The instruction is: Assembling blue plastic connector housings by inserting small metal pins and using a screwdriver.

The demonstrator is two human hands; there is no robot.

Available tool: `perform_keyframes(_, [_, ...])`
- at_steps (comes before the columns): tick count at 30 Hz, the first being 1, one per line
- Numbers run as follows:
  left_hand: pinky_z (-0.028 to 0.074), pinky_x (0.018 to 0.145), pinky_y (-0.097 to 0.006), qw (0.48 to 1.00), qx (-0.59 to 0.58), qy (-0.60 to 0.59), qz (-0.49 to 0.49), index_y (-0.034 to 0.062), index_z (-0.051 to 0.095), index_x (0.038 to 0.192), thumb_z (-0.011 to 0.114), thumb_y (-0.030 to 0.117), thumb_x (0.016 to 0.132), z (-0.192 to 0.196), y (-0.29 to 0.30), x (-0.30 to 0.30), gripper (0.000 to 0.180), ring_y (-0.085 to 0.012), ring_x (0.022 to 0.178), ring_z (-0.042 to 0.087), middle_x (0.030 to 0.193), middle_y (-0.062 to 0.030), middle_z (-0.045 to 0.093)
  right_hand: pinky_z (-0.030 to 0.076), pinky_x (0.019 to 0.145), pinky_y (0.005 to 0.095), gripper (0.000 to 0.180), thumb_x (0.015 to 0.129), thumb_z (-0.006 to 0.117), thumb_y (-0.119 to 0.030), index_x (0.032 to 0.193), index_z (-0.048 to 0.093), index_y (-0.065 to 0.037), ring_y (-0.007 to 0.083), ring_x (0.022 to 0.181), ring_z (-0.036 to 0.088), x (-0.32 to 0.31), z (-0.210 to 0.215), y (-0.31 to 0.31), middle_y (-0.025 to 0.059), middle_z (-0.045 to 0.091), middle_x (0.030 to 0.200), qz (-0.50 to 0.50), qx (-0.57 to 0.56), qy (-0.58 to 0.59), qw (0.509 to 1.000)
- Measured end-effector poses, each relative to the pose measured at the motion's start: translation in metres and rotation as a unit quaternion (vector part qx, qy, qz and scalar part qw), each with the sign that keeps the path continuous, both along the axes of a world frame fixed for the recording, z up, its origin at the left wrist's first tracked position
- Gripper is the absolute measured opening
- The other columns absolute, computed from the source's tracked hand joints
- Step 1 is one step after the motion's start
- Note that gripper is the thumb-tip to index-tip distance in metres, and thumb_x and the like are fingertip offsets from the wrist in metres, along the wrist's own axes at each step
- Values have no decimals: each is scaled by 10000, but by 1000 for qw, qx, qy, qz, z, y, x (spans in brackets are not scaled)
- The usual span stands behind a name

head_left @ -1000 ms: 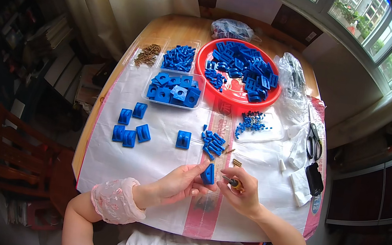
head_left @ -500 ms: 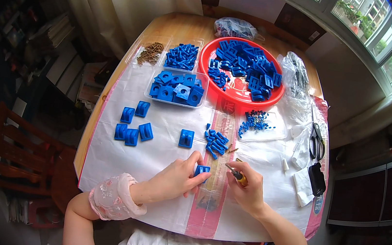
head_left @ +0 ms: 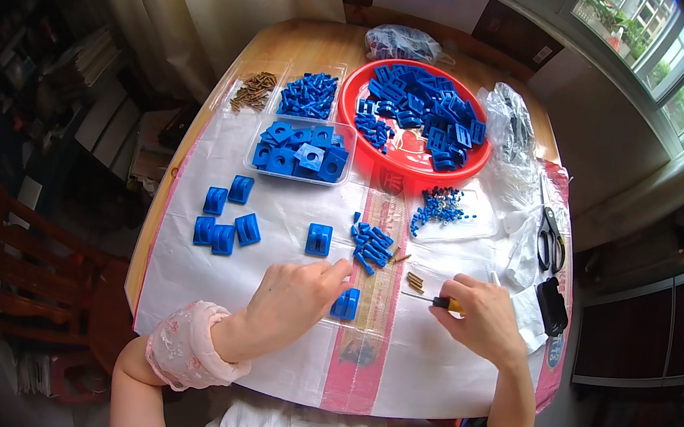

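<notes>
Our left hand (head_left: 285,296) seems to have released the blue block (head_left: 345,304), now set down on the desk (head_left: 311,46) just beside it; the screwdriver (head_left: 440,302), clasped in our right hand (head_left: 486,318), has moved rightward. Whether the left hand pinches anything, we cannot tell; right-hand fingers hide part of the handle.

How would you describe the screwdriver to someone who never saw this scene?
Over the wooden table, find the right hand. It grips the screwdriver beside brass-coloured pins. Unlike them, it has a thin shaft and a yellow-and-black handle.
</notes>
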State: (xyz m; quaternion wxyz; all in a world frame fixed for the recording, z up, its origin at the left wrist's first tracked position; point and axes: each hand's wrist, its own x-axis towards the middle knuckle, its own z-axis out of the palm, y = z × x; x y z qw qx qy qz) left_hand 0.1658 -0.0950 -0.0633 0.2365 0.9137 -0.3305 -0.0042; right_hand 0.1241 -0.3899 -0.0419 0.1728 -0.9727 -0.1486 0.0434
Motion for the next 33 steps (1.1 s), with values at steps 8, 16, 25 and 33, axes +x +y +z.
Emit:
perform_keyframes(8, [573, 670, -324, 980, 63, -160, -100, 52, 644, 917, 693, 49, 801, -24, -28, 36, 126, -198, 880, 655, 918, -63, 588, 526, 780, 406, 155, 789, 815, -141, 892, 741, -51, 304, 889, 673, -5, -1, -25, 98, 684, 915, 8, -82, 88, 993])
perform_keyframes(16, [580, 739, -320, 983, -1, -136, -125, 15, 627, 954, 720, 45, 829, -33, -30, 38, 158, -222, 912, 664, 929, -88, 584, 521, 819, 422, 198, 790, 815, -96, 961, 724, -59, 309, 899, 645, -7, 1, -15, 87, 654, 946, 26, -59, 5, 998])
perform_keyframes(25, [592, 798, -265, 817, -373, 435, -57, -10, 618, 1140, 648, 24, 998, -15, -11, 9, 150, -122, 930, 710, 1029, -75, 705, 555, 756, 321, 334, 866, 775, 3, 1180, 663, -14, 207, 904, 713, -7, -34, 51, 102, 708, 1053, 3, 387, -18, 922])
perform_keyframes(33, [593, 831, -261, 737, -458, 494, -56, -2, 640, 1160, 668, 29, 997, -28, -7, 1, 168, -122, 953, 707, 1039, -61, 709, 566, 861, 279, 216, 908, 730, 67, 1106, 649, 36, 135, 982, 698, -17, -47, 69, 92, 704, 1069, -23, 594, 103, 798])
